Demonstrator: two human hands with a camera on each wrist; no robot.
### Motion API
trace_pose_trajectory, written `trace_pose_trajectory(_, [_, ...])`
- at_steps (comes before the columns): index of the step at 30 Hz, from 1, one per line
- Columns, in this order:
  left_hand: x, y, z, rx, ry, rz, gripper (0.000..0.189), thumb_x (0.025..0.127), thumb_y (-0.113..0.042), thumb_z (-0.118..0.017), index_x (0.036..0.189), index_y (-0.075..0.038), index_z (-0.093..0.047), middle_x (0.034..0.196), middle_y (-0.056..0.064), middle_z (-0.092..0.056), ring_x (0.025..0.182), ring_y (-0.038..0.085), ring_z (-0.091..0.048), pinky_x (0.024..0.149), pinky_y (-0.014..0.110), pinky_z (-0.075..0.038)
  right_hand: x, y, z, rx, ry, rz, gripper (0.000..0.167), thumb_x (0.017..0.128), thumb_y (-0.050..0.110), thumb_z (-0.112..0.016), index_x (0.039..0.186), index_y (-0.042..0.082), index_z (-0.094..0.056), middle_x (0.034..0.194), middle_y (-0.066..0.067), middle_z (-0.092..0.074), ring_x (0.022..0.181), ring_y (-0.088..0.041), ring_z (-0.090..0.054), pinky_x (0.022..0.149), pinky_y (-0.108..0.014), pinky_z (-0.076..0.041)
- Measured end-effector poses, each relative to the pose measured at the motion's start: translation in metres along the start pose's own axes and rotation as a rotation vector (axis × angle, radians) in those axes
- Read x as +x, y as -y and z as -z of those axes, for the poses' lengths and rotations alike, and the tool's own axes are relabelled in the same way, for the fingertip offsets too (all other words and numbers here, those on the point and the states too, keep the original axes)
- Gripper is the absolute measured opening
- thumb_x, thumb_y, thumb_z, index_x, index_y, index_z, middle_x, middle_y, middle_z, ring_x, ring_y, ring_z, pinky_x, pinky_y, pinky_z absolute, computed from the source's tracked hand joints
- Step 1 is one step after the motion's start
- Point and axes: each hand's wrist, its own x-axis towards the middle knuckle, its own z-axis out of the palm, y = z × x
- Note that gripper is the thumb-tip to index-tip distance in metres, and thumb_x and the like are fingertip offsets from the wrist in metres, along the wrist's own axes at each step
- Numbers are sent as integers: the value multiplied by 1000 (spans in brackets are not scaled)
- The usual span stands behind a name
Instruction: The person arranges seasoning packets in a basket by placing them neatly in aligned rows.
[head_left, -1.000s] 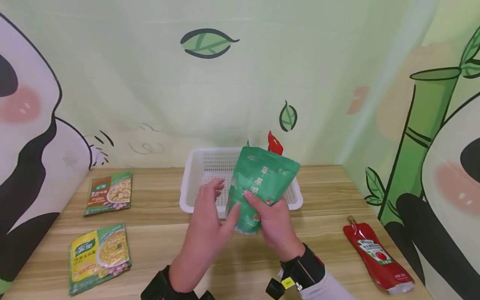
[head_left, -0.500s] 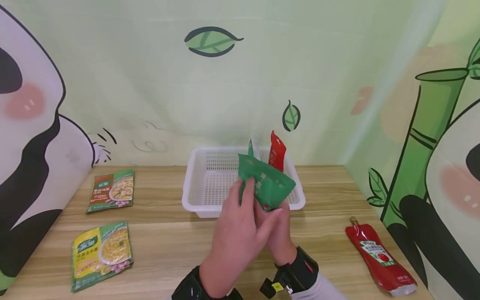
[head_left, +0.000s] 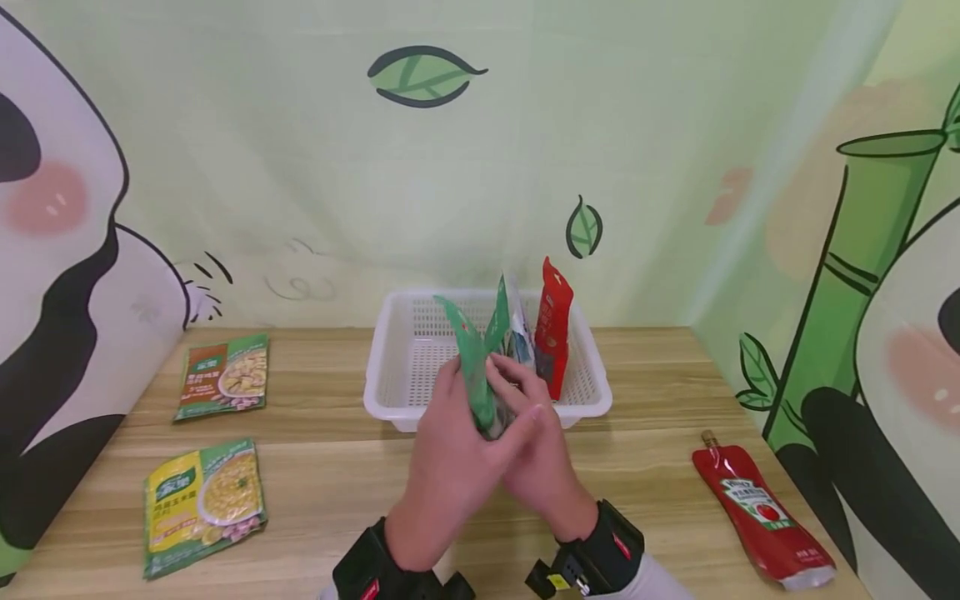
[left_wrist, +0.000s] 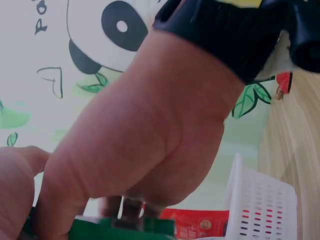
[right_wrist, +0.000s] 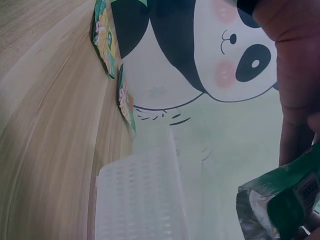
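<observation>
A green pouch (head_left: 468, 354) stands upright over the front of a white perforated basket (head_left: 386, 408), turned nearly edge-on. My left hand (head_left: 453, 467) grips it from the left side. My right hand (head_left: 546, 454) holds it from the right, its fingers curled at the pouch's lower part and the thumbs close together. In the left wrist view the pouch's green edge (left_wrist: 120, 230) shows below the fingers. The right wrist view shows its silvery bottom with a printed label (right_wrist: 280, 205). Inside the basket stand another green packet (head_left: 498, 317), a white packet (head_left: 520, 333) and a red packet (head_left: 553, 329).
On the wooden table's left lie a brown-and-green soup packet (head_left: 223, 379) and a yellow-and-green one (head_left: 204, 507). A red ketchup pouch (head_left: 761, 517) with a spout lies at the right. Behind the basket hangs a printed panda backdrop (head_left: 300, 167).
The green pouch has turned from its printed face showing to edge-on and shifted left. My left hand has come from beside it to grip it. The packets in the basket show more.
</observation>
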Motion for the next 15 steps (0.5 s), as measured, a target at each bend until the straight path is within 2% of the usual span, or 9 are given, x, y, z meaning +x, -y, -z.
trace_pose_trajectory(2, [1, 3, 2, -98, -30, 10, 72, 86, -41, -82, 142, -9, -50, 137, 6, -61, 123, 20, -65, 95, 43, -58, -2, 2, -1, -17, 51, -9, 87, 82, 2, -81, 157, 11, -40, 158, -16, -35, 145, -36, -34, 111, -31, -44])
trace_pose_trajectory(5, [3, 8, 5, -188, -85, -13, 60, 87, -30, -83, 136, -11, -55, 128, 3, -69, 115, 13, -69, 90, 37, -59, -2, 2, 0, -18, 93, -16, 91, 80, 5, -83, 159, 15, -38, 159, -13, -32, 147, -34, -31, 111, -36, -46])
trace_pose_trajectory(7, [4, 11, 7, -197, -122, -46, 52, 90, -25, -80, 135, -9, -57, 126, 5, -72, 111, 14, -72, 86, 35, -61, -2, 1, 2, -25, 120, -12, 91, 79, 8, -85, 158, 17, -40, 160, -10, -31, 146, -32, -33, 109, -40, -47])
trace_pose_trajectory(10, [5, 14, 9, -158, -165, -84, 49, 93, -21, -76, 136, -6, -57, 127, 9, -72, 111, 19, -72, 84, 36, -62, -2, 1, 4, -3, 164, -35, 90, 79, 13, -86, 157, 20, -43, 160, -5, -30, 144, -26, -34, 108, -41, -48])
trace_pose_trajectory(13, [5, 16, 10, -142, -163, -84, 49, 96, -16, -71, 141, -5, -55, 133, 11, -69, 117, 22, -70, 88, 39, -60, -1, 1, 7, 24, 203, -55, 89, 80, 13, -86, 157, 22, -42, 161, -2, -29, 144, -23, -33, 110, -39, -47])
trace_pose_trajectory(15, [6, 17, 11, -113, -150, -65, 44, 97, -15, -70, 138, -4, -57, 130, 12, -70, 113, 23, -72, 85, 39, -61, 0, 0, 10, 30, 217, -50, 91, 80, 12, -85, 158, 20, -39, 161, -2, -30, 145, -23, -33, 112, -39, -47])
